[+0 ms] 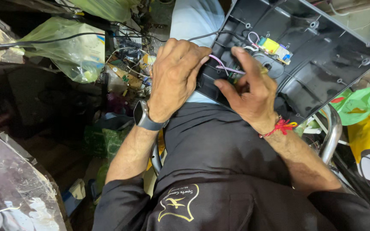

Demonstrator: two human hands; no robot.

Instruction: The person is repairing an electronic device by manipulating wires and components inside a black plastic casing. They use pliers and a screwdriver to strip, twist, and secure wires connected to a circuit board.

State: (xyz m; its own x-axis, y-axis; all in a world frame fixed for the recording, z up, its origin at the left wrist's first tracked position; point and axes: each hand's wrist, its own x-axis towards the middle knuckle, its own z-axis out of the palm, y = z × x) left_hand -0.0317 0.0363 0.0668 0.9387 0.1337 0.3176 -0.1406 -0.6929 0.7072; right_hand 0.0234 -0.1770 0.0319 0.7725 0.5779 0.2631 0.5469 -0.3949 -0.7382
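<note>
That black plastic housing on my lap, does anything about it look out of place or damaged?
The black housing lies open, inside facing up, its yellow circuit board and pink wires exposed. No cracks show. Both the left hand and right hand work at its lower edge, hiding that spot.

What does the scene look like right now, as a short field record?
Left hand: grips the near edge of the black plastic housing
Right hand: fingers on the pink wires inside the housing
Circuit board: yellow, mounted inside the housing
Left wrist: watch
Right wrist: red thread
Housing: rests on the lap, open side up
</note>
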